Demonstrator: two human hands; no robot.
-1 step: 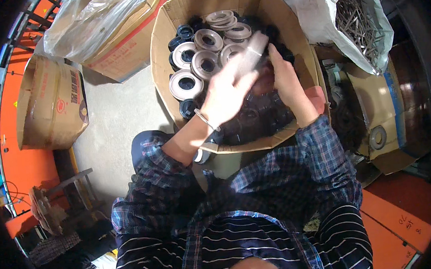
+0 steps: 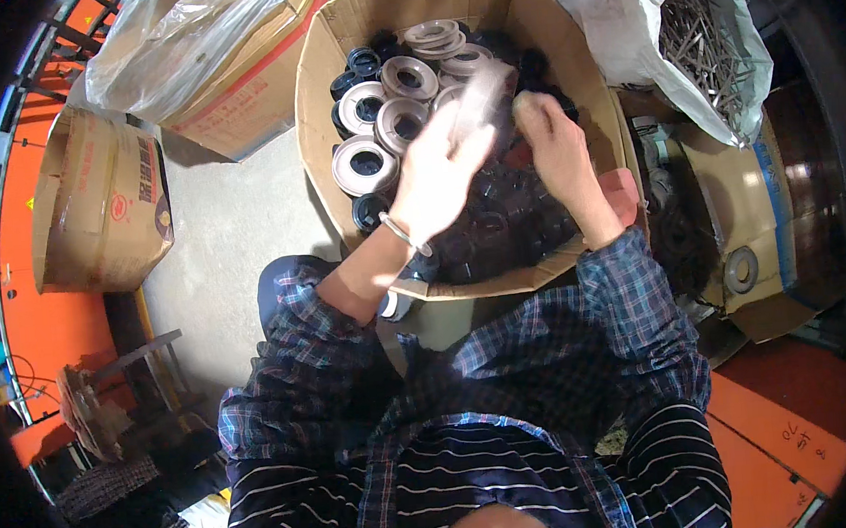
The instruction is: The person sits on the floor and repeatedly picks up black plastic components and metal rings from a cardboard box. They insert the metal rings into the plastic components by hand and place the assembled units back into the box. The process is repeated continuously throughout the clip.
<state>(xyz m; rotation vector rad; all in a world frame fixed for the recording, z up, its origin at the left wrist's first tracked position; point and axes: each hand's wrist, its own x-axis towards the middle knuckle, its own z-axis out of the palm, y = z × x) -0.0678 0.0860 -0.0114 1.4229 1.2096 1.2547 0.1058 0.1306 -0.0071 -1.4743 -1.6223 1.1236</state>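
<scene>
My left hand (image 2: 434,180) is above the large open carton (image 2: 313,124), closed on a pale grey round part (image 2: 483,96) that is tilted edge-on and smeared by motion. Just to the right, my right hand (image 2: 562,151) has its fingers curled together close to that part; whatever they may hold is hidden. Pale grey rings (image 2: 365,166) with dark centres lie in the carton's left half, several of them stacked toward the back. Black round parts (image 2: 489,225) fill the shaded area beneath my hands.
A white sack (image 2: 611,6) of thin metal pieces (image 2: 700,39) stands at the back right. Below it, a grey ring (image 2: 740,269) lies on a cardboard flap. Two more cartons stand at the left, one (image 2: 100,208) open and one (image 2: 235,101) draped with clear plastic.
My right hand's fingers, straighter before, have curled in and dropped slightly toward me. The grey part in my left hand has tilted a little and shifted left.
</scene>
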